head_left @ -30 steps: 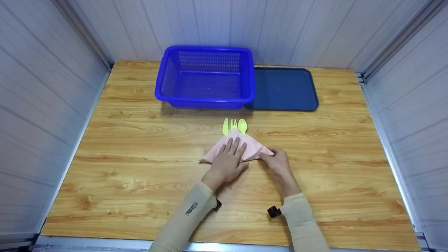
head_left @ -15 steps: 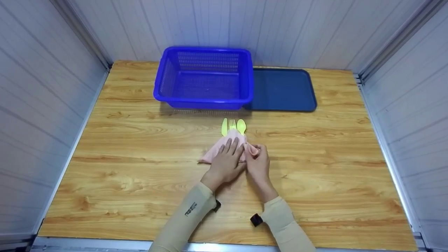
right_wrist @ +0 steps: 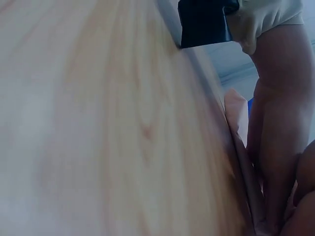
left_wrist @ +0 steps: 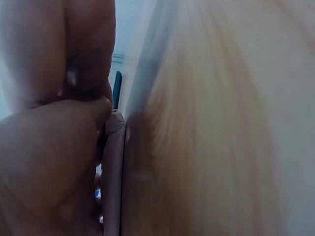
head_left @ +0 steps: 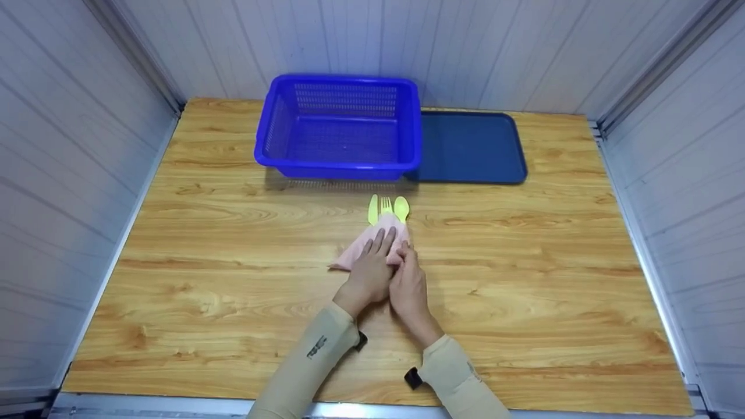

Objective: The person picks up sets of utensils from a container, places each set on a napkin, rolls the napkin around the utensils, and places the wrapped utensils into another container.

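Observation:
A pink paper napkin (head_left: 355, 251), folded to a point, lies mid-table over the handles of a yellow plastic knife (head_left: 373, 210), fork (head_left: 386, 205) and spoon (head_left: 401, 208); only their heads stick out at the top. Flat across the napkin rests my left hand (head_left: 371, 274), fingers straight. My right hand (head_left: 409, 289) is close beside it, curled fingers holding the right flap, which is folded inward over the middle. The corner of that flap is hidden by the hands. In the right wrist view, part of the napkin (right_wrist: 236, 112) stands up off the table.
Behind the cutlery stands a blue plastic basket (head_left: 337, 169), with a dark blue tray (head_left: 474, 148) to its right, partly behind it. Pale panel walls border the wooden table (head_left: 221, 302) at the back and on both sides.
My right hand has moved left, carrying the napkin's right corner inward over the middle. The left hand has stayed flat on the napkin, and the cutlery has kept its place.

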